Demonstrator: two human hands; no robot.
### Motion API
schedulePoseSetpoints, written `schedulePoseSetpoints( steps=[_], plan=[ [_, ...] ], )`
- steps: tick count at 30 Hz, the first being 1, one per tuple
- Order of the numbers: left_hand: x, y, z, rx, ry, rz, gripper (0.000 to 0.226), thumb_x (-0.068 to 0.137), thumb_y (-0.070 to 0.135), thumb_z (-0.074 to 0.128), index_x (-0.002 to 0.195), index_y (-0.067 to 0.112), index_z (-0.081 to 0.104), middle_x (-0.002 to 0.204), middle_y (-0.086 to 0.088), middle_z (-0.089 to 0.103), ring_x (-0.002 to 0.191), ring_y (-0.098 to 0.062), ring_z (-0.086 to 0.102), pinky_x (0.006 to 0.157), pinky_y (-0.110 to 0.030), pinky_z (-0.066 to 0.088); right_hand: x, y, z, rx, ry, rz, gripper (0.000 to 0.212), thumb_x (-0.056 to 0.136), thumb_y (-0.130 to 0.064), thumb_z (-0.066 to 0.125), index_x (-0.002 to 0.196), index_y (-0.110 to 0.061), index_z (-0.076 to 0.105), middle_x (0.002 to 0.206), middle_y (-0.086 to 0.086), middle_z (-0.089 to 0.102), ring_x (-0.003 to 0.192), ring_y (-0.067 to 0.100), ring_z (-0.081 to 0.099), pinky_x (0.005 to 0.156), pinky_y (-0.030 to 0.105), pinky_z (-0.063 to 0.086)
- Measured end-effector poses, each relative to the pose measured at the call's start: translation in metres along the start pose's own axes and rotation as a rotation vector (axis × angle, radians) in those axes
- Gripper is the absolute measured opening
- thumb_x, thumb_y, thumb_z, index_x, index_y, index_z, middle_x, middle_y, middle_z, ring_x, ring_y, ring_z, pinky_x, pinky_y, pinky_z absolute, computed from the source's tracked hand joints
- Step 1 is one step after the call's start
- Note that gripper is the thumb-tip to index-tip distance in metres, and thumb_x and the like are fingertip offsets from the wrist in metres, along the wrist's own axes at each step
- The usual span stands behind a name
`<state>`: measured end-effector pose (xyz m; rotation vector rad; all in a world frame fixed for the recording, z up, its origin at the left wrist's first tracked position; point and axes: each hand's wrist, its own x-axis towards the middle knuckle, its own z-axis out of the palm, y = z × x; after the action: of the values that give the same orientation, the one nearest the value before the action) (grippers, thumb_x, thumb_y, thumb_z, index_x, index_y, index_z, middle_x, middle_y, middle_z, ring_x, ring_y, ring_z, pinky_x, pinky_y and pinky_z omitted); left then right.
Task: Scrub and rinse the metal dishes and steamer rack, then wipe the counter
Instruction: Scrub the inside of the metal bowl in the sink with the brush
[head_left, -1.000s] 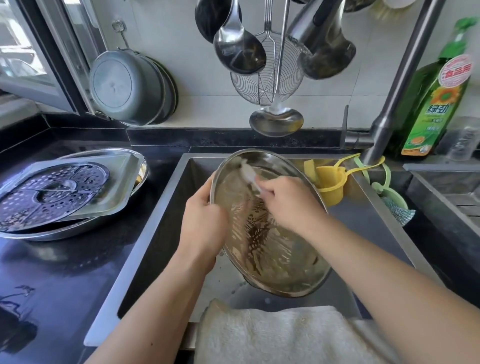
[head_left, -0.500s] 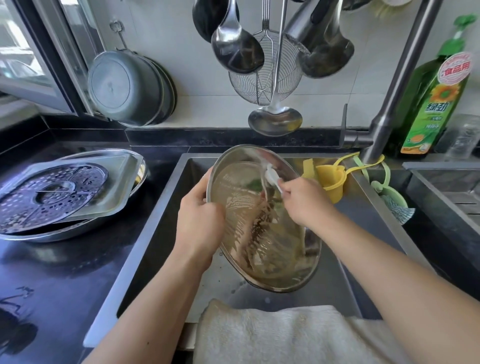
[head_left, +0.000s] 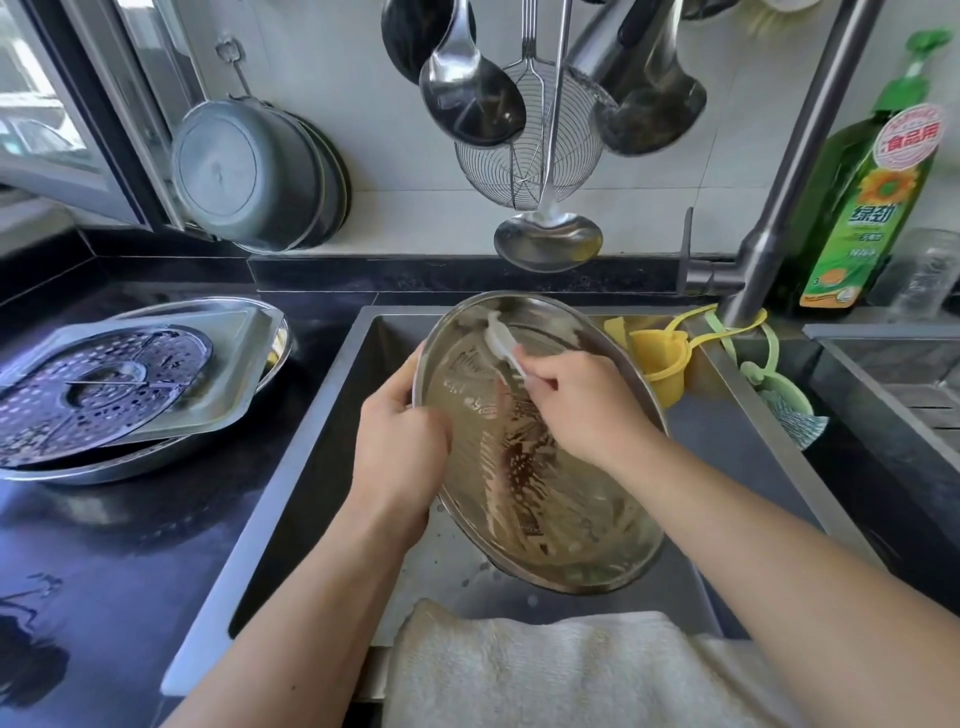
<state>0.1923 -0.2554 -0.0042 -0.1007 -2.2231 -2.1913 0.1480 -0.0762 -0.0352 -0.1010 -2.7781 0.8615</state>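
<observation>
A round metal dish (head_left: 561, 525) is held tilted over the sink (head_left: 332, 447). My left hand (head_left: 400, 441) grips its left rim. My right hand (head_left: 582, 410) holds a white scrubbing brush (head_left: 501, 340) against the dish's upper inside, near the far rim. Streaks of soap and brown residue cover the dish's inner face. On the black counter (head_left: 104, 545) at the left lies a perforated steamer rack (head_left: 88, 384), on a square metal tray (head_left: 228, 358), which sits on a round metal dish (head_left: 104, 467).
A white towel (head_left: 561, 670) lies over the sink's near edge. Ladles and a wire skimmer (head_left: 524, 161) hang above the sink. A faucet (head_left: 779, 182), a green detergent bottle (head_left: 872, 208) and a yellow strainer cup (head_left: 660, 364) stand at the right. Pots (head_left: 249, 176) hang left.
My right hand has moved the brush from the dish's middle up to its far upper rim. The dish stays tilted in my left hand.
</observation>
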Motion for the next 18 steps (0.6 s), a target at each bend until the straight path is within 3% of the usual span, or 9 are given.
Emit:
schedulePoseSetpoints(
  steps=[3,5,6,7,10,12,16,18],
  plan=[
    [0.001,0.0,-0.001,-0.023,0.035,0.0,0.09,0.071,-0.02,0.039,0.098,0.057,0.076,0.086,0.007,0.077,0.072,-0.011,0.061,0.063,-0.033,0.045,0.005,0.01,-0.009,-0.103,0.026,0.046,0.035,0.105,-0.024,0.05,0.134,-0.037,0.065,0.1,0.001,0.071,0.067,0.017,0.056,0.057,0.026,0.043],
    [0.002,0.001,-0.004,-0.013,0.044,0.029,0.087,0.074,-0.021,0.041,0.109,0.05,0.076,0.081,0.011,0.075,0.066,-0.003,0.06,0.058,-0.023,0.045,0.009,0.022,-0.015,-0.166,0.0,0.137,0.037,0.106,-0.022,0.046,0.137,-0.034,0.064,0.121,0.007,0.067,0.09,0.027,0.06,0.073,0.032,0.049],
    [0.002,0.001,-0.004,-0.005,0.044,0.039,0.084,0.075,-0.021,0.041,0.114,0.046,0.075,0.08,0.013,0.074,0.064,0.0,0.06,0.056,-0.019,0.045,0.009,0.023,-0.015,-0.169,-0.018,0.155,0.038,0.106,-0.022,0.046,0.137,-0.034,0.063,0.119,0.007,0.066,0.091,0.028,0.061,0.074,0.032,0.051],
    [0.003,0.001,-0.004,-0.007,0.04,0.038,0.084,0.076,-0.021,0.042,0.115,0.045,0.075,0.08,0.013,0.074,0.063,0.001,0.061,0.054,-0.017,0.046,0.007,0.021,-0.013,-0.146,-0.031,0.139,0.038,0.106,-0.021,0.046,0.137,-0.035,0.064,0.108,0.005,0.067,0.079,0.024,0.06,0.065,0.029,0.051],
    [0.003,0.001,-0.004,-0.023,0.015,0.007,0.084,0.077,-0.021,0.041,0.105,0.05,0.075,0.083,0.009,0.076,0.062,-0.001,0.063,0.05,-0.019,0.046,-0.003,0.003,-0.005,-0.017,-0.066,0.013,0.038,0.106,-0.023,0.05,0.138,-0.04,0.058,0.083,-0.005,0.065,0.051,0.013,0.045,0.038,0.02,0.031],
    [0.003,-0.001,-0.005,-0.031,0.02,0.008,0.085,0.074,-0.022,0.039,0.106,0.048,0.076,0.081,0.01,0.075,0.062,-0.002,0.062,0.052,-0.02,0.046,-0.002,0.003,-0.002,-0.028,-0.048,-0.015,0.039,0.106,-0.024,0.051,0.14,-0.042,0.056,0.084,-0.005,0.064,0.051,0.013,0.045,0.038,0.022,0.03],
    [0.003,-0.001,-0.005,-0.035,0.03,0.023,0.087,0.074,-0.023,0.038,0.114,0.044,0.075,0.081,0.013,0.075,0.063,0.002,0.063,0.052,-0.017,0.046,0.009,0.023,-0.011,-0.113,0.016,0.097,0.039,0.104,-0.022,0.048,0.138,-0.038,0.061,0.112,0.004,0.068,0.056,0.013,0.045,0.046,0.026,0.034],
    [0.005,-0.002,-0.003,-0.047,0.031,0.01,0.087,0.074,-0.023,0.038,0.111,0.047,0.074,0.08,0.012,0.075,0.059,0.001,0.061,0.05,-0.018,0.045,0.002,0.012,-0.009,-0.082,-0.035,0.038,0.037,0.105,-0.025,0.051,0.137,-0.04,0.06,0.098,-0.002,0.067,0.056,0.012,0.048,0.045,0.025,0.034]
  ],
)
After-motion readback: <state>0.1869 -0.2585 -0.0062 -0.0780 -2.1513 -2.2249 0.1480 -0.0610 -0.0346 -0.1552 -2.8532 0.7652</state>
